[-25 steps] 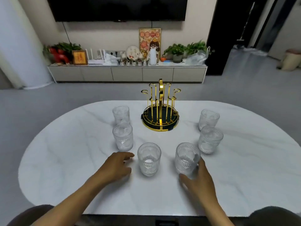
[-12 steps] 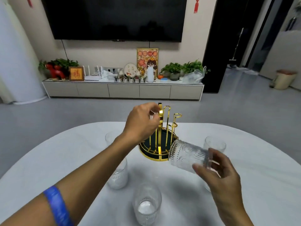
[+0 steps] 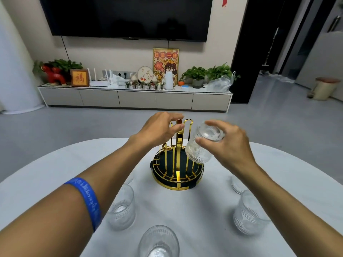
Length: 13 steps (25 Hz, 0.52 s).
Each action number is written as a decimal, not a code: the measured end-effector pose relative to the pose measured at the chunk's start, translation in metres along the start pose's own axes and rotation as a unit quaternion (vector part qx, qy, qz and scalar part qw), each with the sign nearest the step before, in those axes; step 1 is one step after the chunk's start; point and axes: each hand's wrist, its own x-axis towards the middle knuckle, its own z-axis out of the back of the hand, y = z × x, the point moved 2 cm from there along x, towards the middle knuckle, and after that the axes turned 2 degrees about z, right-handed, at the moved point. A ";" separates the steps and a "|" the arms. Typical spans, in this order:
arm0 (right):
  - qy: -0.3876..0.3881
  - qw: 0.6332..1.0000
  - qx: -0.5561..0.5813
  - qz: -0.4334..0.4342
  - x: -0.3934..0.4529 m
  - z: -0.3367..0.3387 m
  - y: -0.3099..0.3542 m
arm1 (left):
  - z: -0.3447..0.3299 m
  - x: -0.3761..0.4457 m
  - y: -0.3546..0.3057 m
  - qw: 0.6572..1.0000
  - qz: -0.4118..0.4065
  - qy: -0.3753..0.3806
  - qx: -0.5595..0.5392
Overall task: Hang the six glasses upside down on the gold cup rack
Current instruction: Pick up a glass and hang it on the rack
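Gripping inverted glass [image 3: 201, 145] by base, right hand [image 3: 228, 145] clamped; left hand [image 3: 159, 128] pinching rack [image 3: 177, 164] top, table centre. Judging glass fragile, slippery; easing rim over peg.

The rack [image 3: 177, 160] stands at the centre of the frame: a round dark base ringed in gold, with thin gold posts rising to hooked tops. One glass [image 3: 201, 143], clear with an embossed pattern, is upside down and slightly tilted just right of the centre, its mouth low over the rack's right side and its base uppermost. Four glasses stand upright, mouths up: one [image 3: 121, 209] at lower left, one [image 3: 159, 242] at the bottom edge, cut off by the frame, one [image 3: 247, 213] at lower right, and another [image 3: 236, 185] just above it, partly hidden. A sliver of one more glass [image 3: 130, 179] shows left of the rack.
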 end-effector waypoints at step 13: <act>0.126 0.991 -0.042 -0.026 -0.011 -0.046 -0.019 | -0.001 -0.010 -0.005 1.000 0.016 0.025 -0.012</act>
